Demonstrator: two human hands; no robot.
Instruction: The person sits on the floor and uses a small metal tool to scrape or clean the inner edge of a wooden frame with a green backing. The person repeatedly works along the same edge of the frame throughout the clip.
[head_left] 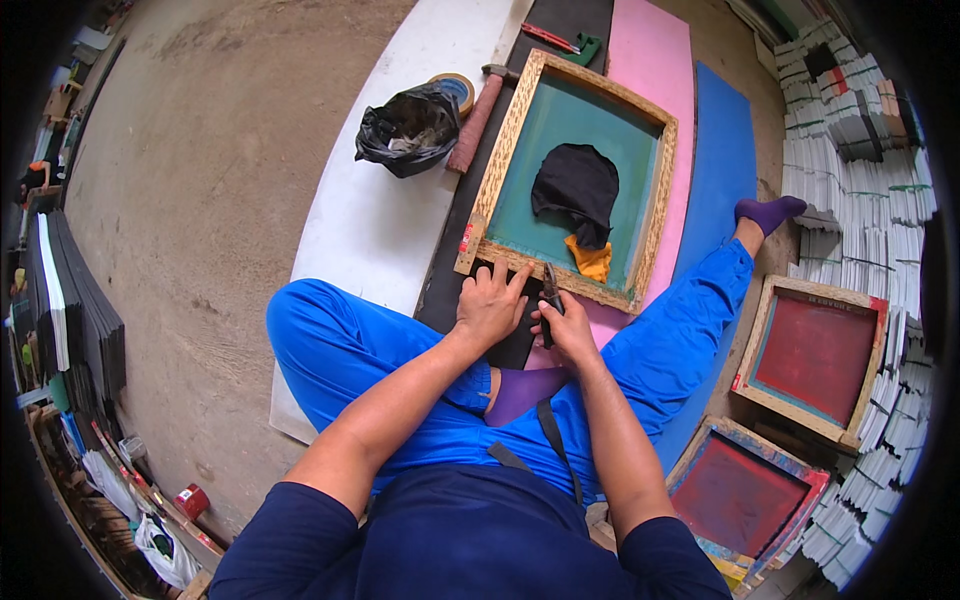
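A wooden screen-printing frame (655, 230) with green mesh (520, 170) lies in front of me. My left hand (490, 300) rests at its near edge, fingers spread and touching the wood. Dark-handled pliers (550, 295) are in my right hand (570, 328), their jaws pointing up at the same near edge, to the right of my left fingers. What the jaws touch is too small to tell. On the mesh lie a crumpled black cloth (578, 190) and a yellow cloth (590, 260), partly under the black one.
Left of the frame lie a hammer (477, 125) with a wrapped handle, a tape roll (458, 90) and a black plastic bag (408, 130). A red cutter (550, 38) lies beyond. Two red-meshed frames (768, 292) (725, 500) and stacked paper bundles (865, 200) stand at right.
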